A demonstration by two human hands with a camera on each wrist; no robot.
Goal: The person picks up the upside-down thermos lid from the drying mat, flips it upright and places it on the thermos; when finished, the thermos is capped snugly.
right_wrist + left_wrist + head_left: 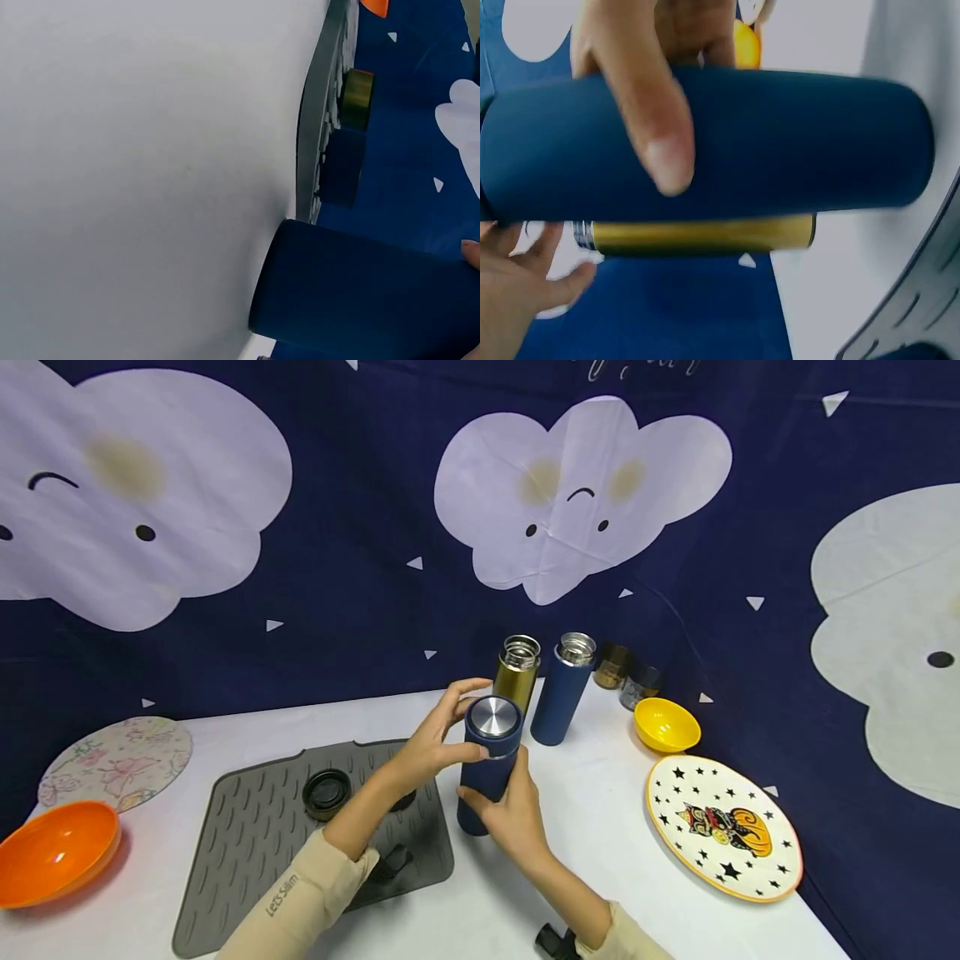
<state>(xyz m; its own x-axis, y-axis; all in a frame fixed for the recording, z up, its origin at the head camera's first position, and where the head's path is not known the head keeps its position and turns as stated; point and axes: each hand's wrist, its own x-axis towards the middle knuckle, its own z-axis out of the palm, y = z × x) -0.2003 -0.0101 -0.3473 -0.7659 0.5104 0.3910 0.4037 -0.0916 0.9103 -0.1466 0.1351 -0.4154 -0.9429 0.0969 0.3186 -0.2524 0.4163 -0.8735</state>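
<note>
A blue thermos (480, 781) with a steel-topped lid (495, 717) stands upright in front of me. My right hand (513, 810) grips its body, the thumb lying across it in the left wrist view. Beside the lid my left hand (438, 735) has its fingers spread, thumb near the rim; contact is unclear. Behind are an uncapped gold thermos (516, 681) and another uncapped blue thermos (561, 697). In the right wrist view the held thermos's base (300, 285) is close to the tabletop; whether it touches cannot be told.
On a grey drying mat (255, 843) lie an upturned olive-and-black lid (327, 793) and a blue lid (343, 166). An orange bowl (60, 856) and floral placemat (116, 760) are left. Rightward are a yellow bowl (667, 725), starred plate (723, 827) and two small jars (612, 666).
</note>
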